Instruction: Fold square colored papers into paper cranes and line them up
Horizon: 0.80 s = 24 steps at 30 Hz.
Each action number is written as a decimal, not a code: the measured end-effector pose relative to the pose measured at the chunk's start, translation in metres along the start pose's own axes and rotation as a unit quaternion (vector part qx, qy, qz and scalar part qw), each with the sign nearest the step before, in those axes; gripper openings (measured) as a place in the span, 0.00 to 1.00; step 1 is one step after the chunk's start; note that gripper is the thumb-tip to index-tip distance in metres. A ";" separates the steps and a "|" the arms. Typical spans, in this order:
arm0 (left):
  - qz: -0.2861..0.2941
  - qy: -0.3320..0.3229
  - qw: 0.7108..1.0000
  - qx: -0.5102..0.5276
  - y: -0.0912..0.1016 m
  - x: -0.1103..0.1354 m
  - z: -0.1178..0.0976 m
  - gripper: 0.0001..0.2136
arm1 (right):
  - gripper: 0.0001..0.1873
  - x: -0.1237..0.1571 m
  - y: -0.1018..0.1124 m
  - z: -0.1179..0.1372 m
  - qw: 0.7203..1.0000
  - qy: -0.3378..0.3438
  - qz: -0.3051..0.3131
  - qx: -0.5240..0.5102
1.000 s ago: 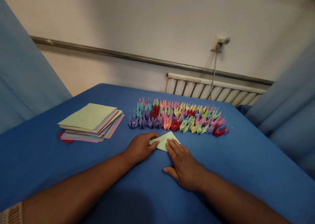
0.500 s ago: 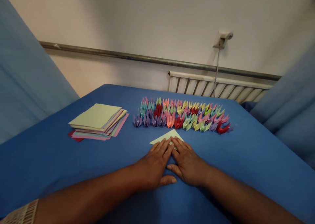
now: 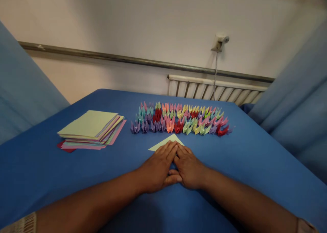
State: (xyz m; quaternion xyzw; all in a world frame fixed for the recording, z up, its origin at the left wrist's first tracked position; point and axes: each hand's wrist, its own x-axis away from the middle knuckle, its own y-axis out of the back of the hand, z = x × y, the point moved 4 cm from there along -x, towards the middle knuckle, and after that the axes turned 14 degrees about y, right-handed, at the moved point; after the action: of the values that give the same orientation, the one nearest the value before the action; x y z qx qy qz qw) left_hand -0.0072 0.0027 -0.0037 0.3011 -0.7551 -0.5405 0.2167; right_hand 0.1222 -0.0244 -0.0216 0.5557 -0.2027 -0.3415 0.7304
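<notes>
A pale yellow-green sheet of origami paper (image 3: 163, 142), folded to a triangle, lies on the blue table with its point away from me. My left hand (image 3: 157, 168) presses flat on its near edge, fingers stretched out. From the other side my right hand (image 3: 191, 168) also rests on the paper, with its fingers straight. The fingertips of both hands meet over the paper, and the thumbs touch or overlap nearer to me. Much of the paper's near part is hidden under the fingers.
Beyond the paper stand rows of folded paper cranes (image 3: 178, 125) in many colours. At the left lies a stack of coloured paper sheets (image 3: 88, 124). Blue curtains (image 3: 301, 117) hang on both sides, and a radiator (image 3: 217, 86) is behind the blue table (image 3: 107, 178).
My hands have drawn closer together on the paper, and the thumbs now meet. The whole view has shifted, so table things appear further left.
</notes>
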 end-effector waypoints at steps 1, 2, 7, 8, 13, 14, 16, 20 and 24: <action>0.008 0.004 1.000 0.004 -0.001 -0.002 0.001 0.44 | 0.40 -0.001 0.000 0.000 1.000 0.000 0.000 0.000; 0.013 0.012 1.000 0.003 -0.002 -0.003 0.003 0.44 | 0.41 -0.001 0.001 0.000 1.000 -0.002 0.000 0.000; 0.040 0.024 0.998 -0.036 0.000 -0.002 0.010 0.44 | 0.42 0.018 0.007 -0.005 0.999 -0.048 0.006 0.005; 0.046 0.025 0.998 -0.042 0.000 -0.002 0.010 0.44 | 0.41 0.028 0.008 -0.008 0.998 -0.065 0.009 0.011; 0.055 0.025 0.997 -0.044 0.002 -0.004 0.007 0.40 | 0.41 0.083 0.014 -0.025 0.984 -0.169 0.002 0.063; 0.055 0.024 0.997 -0.043 0.002 -0.004 0.006 0.39 | 0.40 0.090 0.016 -0.027 0.978 -0.193 -0.003 0.076; 0.055 0.020 0.997 -0.042 0.003 -0.005 0.006 0.38 | 0.37 0.093 0.022 -0.026 0.970 -0.225 -0.018 0.096; 0.055 0.011 0.997 -0.045 0.002 -0.006 0.008 0.37 | 0.25 0.058 0.033 -0.011 0.979 -0.172 -0.091 0.066; 0.043 0.006 0.998 -0.043 0.001 -0.004 0.009 0.36 | 0.11 0.007 0.029 -0.007 0.981 -0.101 -0.154 -0.053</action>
State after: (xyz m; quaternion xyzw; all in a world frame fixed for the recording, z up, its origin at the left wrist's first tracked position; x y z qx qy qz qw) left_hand -0.0103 0.0118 -0.0057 0.2617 -0.7422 -0.5609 0.2572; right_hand 0.1398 -0.0203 0.0033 0.5031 -0.1689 -0.5148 0.6733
